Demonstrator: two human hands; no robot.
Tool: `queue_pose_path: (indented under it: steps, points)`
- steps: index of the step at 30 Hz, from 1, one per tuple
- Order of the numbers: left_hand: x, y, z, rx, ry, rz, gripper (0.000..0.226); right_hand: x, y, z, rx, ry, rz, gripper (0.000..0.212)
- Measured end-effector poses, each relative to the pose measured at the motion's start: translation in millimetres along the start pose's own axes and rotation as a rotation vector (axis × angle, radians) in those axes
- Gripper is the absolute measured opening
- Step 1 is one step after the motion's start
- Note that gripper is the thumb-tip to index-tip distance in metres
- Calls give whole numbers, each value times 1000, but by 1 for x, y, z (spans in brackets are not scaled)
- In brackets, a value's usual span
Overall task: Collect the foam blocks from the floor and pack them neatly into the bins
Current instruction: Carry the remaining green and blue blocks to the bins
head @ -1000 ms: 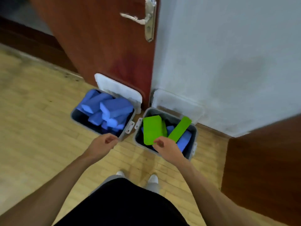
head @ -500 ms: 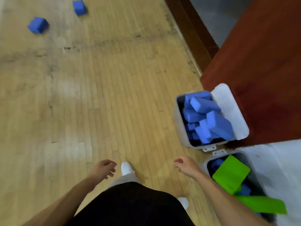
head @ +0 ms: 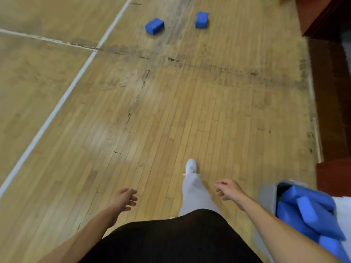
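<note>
Worn wooden floor [head: 171,111], two blue foam blocks [head: 154,26] [head: 202,20] lying far ahead.

Both the left hand [head: 123,199] and right hand [head: 228,189] hang loosely open and empty (fingers slightly curled), well apart from those blocks; a grey bin [head: 267,194] heaped with blue blocks sits just right.

Wooden floor [head: 171,111], two blue blocks [head: 154,26]

Two floor blocks [head: 154,26] [head: 202,20], one bin [head: 267,194].
</note>
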State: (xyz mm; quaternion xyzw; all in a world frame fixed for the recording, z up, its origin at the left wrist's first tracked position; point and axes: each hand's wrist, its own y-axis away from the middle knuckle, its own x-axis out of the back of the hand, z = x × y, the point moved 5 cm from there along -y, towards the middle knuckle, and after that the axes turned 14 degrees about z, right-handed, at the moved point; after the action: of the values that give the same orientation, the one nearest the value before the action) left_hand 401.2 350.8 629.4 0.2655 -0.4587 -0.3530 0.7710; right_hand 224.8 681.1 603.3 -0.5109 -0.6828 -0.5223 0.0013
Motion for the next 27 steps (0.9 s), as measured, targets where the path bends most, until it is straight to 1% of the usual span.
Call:
queue_pose_path:
  steps: [4, 7, 9, 12, 16, 19, 22, 24, 27]
  points:
    - [-4, -50, 73, 13, -9, 22, 18, 0, -70, -59, -53, -16, -48, 11]
    - [-1, -92, 146, 21, -47, 53, 19, 14, -121, -111, -105, -43, -46, 8]
    - [0, -111, 203, 2, -79, 46, 20, 27, -145, -152, -128, -21, -54, 10]
    - [2, -151, 295, -97, -35, 83, 20, 53, -192, -224, -82, -7, -48, 13]
    - [9, -190, 389, -134, 68, 143, 19, 76, -250, -325, -4, -18, -4, 15]
    - [4, -227, 436, -105, 120, 143, 21, 80, -292, -388, 26, -22, 22, 13]
    - [-5, -268, 468, -58, 180, 135, 20, 72, -328, -434, 38, 33, 12, 11]
    - [-5, -300, 490, -33, 197, 135, 20, 65, -353, -459, 22, 83, -12, 11]
    - [6, -353, 523, 23, 208, 158, 19, 66, -395, -499, -42, 128, 2, 12]
